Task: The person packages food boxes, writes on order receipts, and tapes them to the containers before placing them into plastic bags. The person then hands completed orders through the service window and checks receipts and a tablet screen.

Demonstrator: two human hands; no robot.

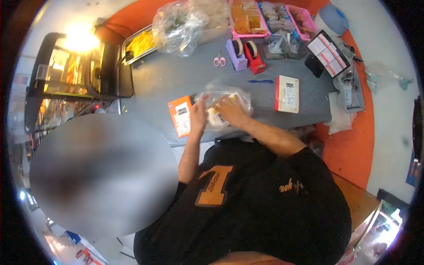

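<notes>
A clear plastic bag (245, 98) lies on the grey table in front of me, around a pale package with yellow marks (215, 119). My left hand (198, 115) is at the bag's left side, its fingers closed on the plastic. From the right, my right hand (231, 110) rests on top of the package with its fingers spread. Just left of my left hand lies an orange box with a white label (180, 115). Further right sits a red-edged white box (287, 94) with a printed label.
Behind the hands are a blue pen (261, 81), pink scissors (219, 59), a purple tape dispenser (237, 54) and a red one (254, 57). Along the back stand a metal tray of yellow pieces (140, 45) and pink baskets (250, 22). A lit machine (75, 66) stands left.
</notes>
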